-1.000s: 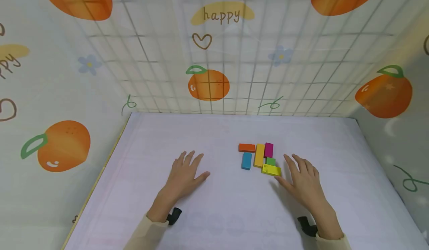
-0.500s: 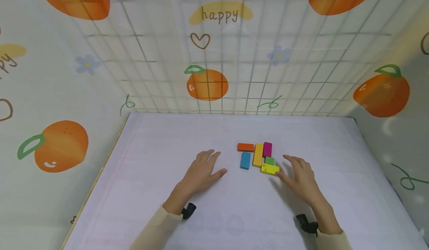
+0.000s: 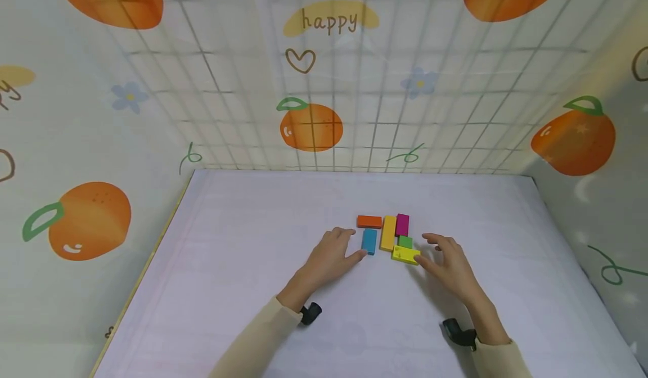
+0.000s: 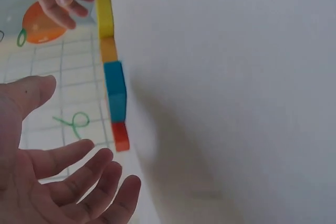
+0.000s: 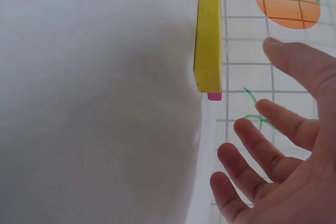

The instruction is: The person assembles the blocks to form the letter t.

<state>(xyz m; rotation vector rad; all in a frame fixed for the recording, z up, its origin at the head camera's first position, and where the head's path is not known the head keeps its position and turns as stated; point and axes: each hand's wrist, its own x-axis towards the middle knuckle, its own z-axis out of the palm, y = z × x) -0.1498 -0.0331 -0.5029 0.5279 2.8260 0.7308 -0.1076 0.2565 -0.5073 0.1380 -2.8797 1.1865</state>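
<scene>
Several coloured blocks lie grouped on the white table. An orange-red block and a blue block form the left side. Beside them a long amber block stands next to a magenta block, a small green block and a yellow block. My left hand is spread just left of the blue block, thumb near its lower corner. To the right, my right hand hovers with relaxed fingers, its thumb tip overlapping the yellow block's right end in the head view. Neither hand holds anything.
The white tabletop reaches back to a grid-patterned cloth wall printed with oranges. Side walls of the same cloth rise left and right. A black wrist camera sits under each sleeve cuff.
My left hand has moved right across the table, up to the blue block. My right hand has shifted slightly, its fingers a little more bent. The blocks keep their arrangement.
</scene>
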